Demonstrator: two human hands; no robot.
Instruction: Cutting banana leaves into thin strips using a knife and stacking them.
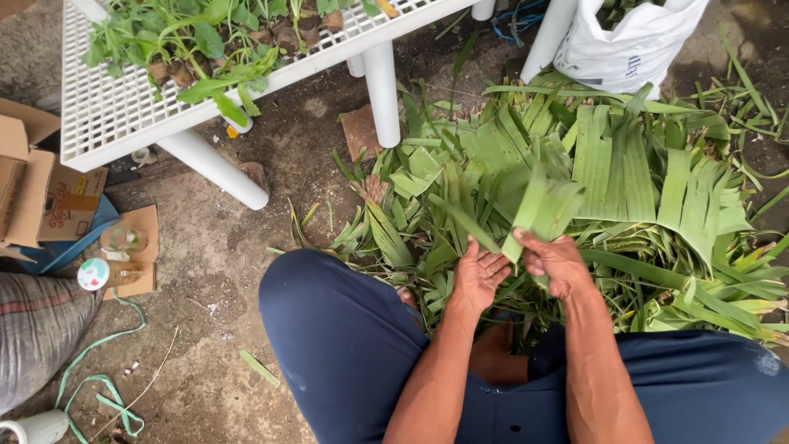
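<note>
A bundle of green leaf strips (538,210) is gripped at its lower end by my right hand (555,261), fingers curled round the stems. My left hand (479,275) is palm up beside it, fingers loosely bent and touching the lower edge of the same strips. Both hands hover over a large heap of cut banana leaf pieces (625,173) spread on the dirt ground. My knees in dark blue trousers (345,337) frame the bottom of the view.
A white grid table (107,115) on round white legs carries small green plants at the upper left. A white plastic bag (625,41) stands at the top right. Cardboard boxes (41,189), a glass jar (123,240) and a green strap (99,386) lie at the left.
</note>
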